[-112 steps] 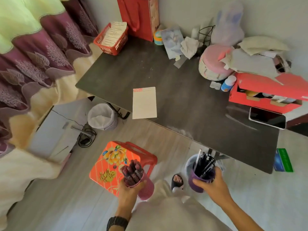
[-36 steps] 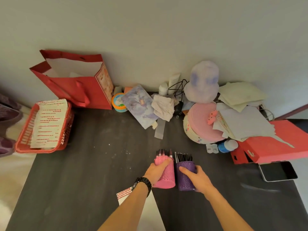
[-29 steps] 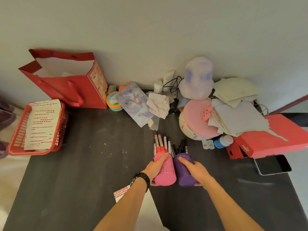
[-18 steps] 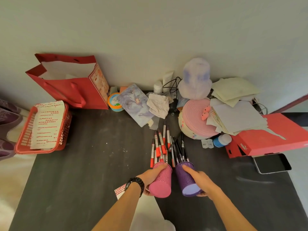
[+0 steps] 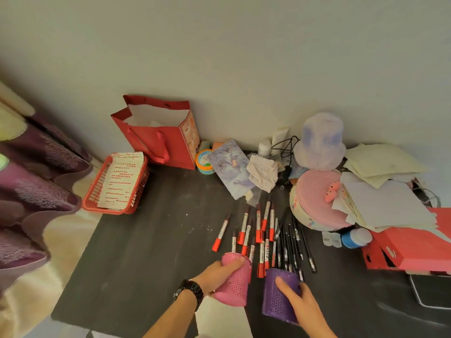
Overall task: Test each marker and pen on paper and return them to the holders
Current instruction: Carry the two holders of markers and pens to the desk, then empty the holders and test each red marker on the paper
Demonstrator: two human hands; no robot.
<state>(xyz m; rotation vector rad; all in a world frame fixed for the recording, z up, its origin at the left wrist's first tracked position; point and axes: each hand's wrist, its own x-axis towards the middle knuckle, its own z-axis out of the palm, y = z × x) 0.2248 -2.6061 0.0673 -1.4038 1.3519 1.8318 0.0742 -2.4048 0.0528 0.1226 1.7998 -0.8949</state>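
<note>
Red-capped markers (image 5: 258,228) and black pens (image 5: 294,242) now lie spilled at centre frame, left hand (image 5: 219,276) gripping the tipped pink holder (image 5: 236,284), right hand (image 5: 301,307) the purple holder (image 5: 275,298); emptying looks nearly done, next stand both upright by the paper (image 5: 219,320).

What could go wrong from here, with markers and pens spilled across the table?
1. The red-capped markers and black pens lie in one overlapping spread, so some may go back into the wrong holder, the pink holder or the purple holder.
2. The paper lies at the near table edge, below the left hand and right hand; a forearm could push it off.
</note>
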